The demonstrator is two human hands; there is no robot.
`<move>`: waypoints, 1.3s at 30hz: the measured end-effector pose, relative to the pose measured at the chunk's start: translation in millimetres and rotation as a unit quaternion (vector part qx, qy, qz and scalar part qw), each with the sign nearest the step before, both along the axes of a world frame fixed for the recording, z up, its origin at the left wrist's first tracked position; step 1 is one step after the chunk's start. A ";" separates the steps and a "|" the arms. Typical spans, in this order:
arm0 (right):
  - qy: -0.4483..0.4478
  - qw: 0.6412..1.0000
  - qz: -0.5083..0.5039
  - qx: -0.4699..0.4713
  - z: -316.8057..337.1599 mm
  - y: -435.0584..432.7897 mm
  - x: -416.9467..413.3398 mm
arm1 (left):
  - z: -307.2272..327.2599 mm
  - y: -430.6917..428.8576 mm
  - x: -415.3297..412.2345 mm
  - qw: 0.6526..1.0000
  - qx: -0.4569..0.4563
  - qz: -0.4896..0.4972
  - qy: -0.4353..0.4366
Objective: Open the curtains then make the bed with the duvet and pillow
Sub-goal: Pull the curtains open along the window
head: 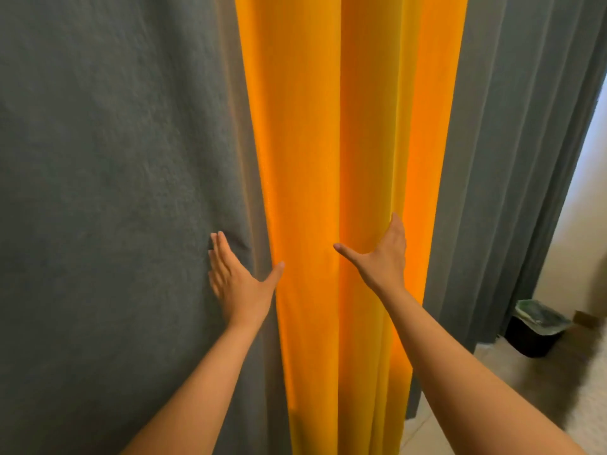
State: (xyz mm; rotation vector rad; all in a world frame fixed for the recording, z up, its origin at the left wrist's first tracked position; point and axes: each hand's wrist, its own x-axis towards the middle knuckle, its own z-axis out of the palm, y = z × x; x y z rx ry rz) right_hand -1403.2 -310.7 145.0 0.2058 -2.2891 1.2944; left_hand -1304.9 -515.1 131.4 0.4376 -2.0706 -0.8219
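Closed curtains fill the view: a dark grey panel [108,192] on the left, glowing orange panels [331,159] in the middle, and a pleated grey panel [512,159] on the right. My left hand [236,280] lies flat and open on the left grey panel, its thumb touching the edge of the orange cloth. My right hand [384,257] presses open against the orange cloth, thumb spread to the left, fingers pointing up into a fold. Neither hand has cloth gathered in it. Bed, duvet and pillow are out of view.
At the right, past the grey curtain's edge, a black waste bin [532,333] with a plastic liner stands on a pale tiled floor [532,382] beside a cream wall [578,231]. A white fluffy thing [591,418] shows at the lower right.
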 end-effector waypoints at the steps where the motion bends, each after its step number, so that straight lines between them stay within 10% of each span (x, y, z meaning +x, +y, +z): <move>1: -0.009 1.000 0.001 -0.016 -0.8 0.1 -17.2 | -1.8 -1.1 -13.6 1.000 -0.003 0.003 0.002; 15: -0.038 0.929 0.348 -0.121 -4.8 -119.3 -49.4 | -38.8 -53.6 -34.7 0.983 -0.177 0.017 -0.052; 21: -0.009 0.901 0.412 -0.134 0.7 -201.1 7.6 | -19.7 -107.0 31.3 0.937 -0.286 0.187 -0.070; 28: -0.005 0.867 0.477 -0.147 13.9 -295.1 117.5 | -12.5 -194.5 166.4 0.889 -0.259 0.378 -0.019; 39: 0.018 0.796 0.595 -0.108 62.3 -441.5 305.7 | 11.7 -292.4 325.6 0.879 -0.192 0.420 -0.120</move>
